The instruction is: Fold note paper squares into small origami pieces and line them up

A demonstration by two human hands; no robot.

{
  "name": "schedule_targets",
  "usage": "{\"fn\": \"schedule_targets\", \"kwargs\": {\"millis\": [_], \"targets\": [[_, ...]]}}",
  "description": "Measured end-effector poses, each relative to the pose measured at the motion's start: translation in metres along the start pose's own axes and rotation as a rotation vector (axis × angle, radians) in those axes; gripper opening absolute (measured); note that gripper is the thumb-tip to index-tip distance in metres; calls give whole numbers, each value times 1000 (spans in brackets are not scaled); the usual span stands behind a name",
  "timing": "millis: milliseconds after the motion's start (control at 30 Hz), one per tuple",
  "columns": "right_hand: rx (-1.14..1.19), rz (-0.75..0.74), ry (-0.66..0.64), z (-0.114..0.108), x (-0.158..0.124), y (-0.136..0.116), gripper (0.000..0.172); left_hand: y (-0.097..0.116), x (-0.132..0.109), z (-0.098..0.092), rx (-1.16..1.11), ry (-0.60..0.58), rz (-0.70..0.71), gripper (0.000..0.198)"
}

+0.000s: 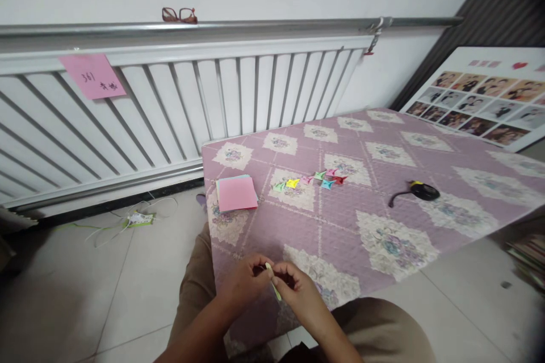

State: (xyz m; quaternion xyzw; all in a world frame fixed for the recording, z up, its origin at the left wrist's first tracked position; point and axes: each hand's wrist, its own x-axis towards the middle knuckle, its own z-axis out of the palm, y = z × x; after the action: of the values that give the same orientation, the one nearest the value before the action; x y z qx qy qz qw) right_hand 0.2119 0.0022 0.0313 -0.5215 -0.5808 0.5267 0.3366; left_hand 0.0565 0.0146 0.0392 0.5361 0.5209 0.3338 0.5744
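My left hand (pixel 244 281) and my right hand (pixel 298 289) meet at the near edge of the purple quilted table cover (pixel 349 227). Both pinch a small folded piece of pale yellow paper (pixel 272 281) between their fingertips. Farther up the cover lies a stack of square coloured paper (pixel 236 193) with a pink sheet on top. To its right stands a row of several small folded paper shapes (pixel 310 180) in green, yellow, pink, blue and red.
A black tape-like object with a cord (pixel 419 191) lies right of the shapes. A white radiator (pixel 170 102) with a pink note (pixel 91 75) lines the wall; glasses (pixel 179 14) sit on the pipe above. A photo board (pixel 481 99) leans at right. Cables (pixel 136 218) lie on the floor.
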Motion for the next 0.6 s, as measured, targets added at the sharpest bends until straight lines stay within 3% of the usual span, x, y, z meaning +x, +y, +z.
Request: {"fn": "schedule_targets", "kwargs": {"millis": [167,400,600], "targets": [[-116,-46,23,-2,-4,-8,20,0,-1,-1,44,5,1,18],[-537,-145,90,3,-8,-8,14,-10,1,2,221,8,104,17],[-644,-229,112,5,-6,1,14,-5,0,1,259,-43,132,20]]}}
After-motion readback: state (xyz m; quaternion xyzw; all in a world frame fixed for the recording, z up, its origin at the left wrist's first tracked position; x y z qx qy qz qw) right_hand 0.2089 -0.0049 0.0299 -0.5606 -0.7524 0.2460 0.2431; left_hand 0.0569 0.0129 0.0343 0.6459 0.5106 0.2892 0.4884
